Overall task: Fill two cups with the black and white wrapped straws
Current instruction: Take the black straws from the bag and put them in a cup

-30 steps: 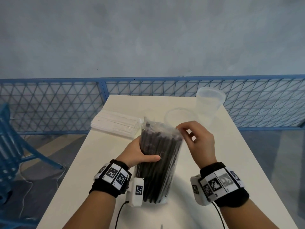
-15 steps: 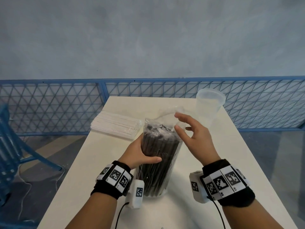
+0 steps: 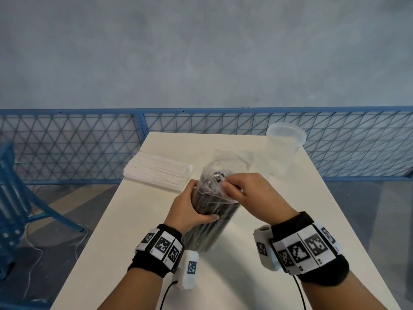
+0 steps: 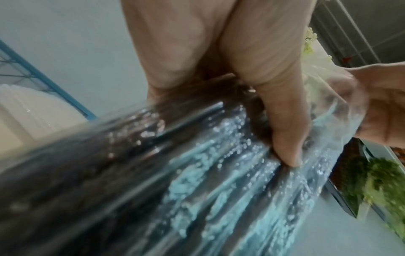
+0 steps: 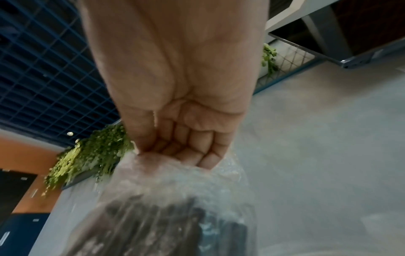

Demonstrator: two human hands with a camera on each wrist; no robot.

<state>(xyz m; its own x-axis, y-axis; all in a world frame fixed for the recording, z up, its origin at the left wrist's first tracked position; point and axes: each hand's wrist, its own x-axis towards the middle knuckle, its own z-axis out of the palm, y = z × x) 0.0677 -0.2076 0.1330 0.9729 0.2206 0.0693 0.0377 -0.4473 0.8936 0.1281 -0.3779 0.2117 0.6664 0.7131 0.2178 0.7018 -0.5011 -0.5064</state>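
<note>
head view shows me the white table with both hands working on the bag of black straws, which stands on the table a little tilted, its top leaning away from me. my left hand is wrapped around the middle of the bag, thumb across the front; in the left wrist view the thumb presses into the clear plastic over the dark straws. my right hand is at the top of the bag, its fingers curled and pinching the loose plastic there; in the right wrist view the fingers are folded onto the crumpled plastic. the pack of white wrapped straws lies flat at the far left part of the table, apart from the bag. one clear cup stands upright at the far right corner. whether a second cup stands behind the bag i cannot tell. a blue mesh fence runs behind the table.
</note>
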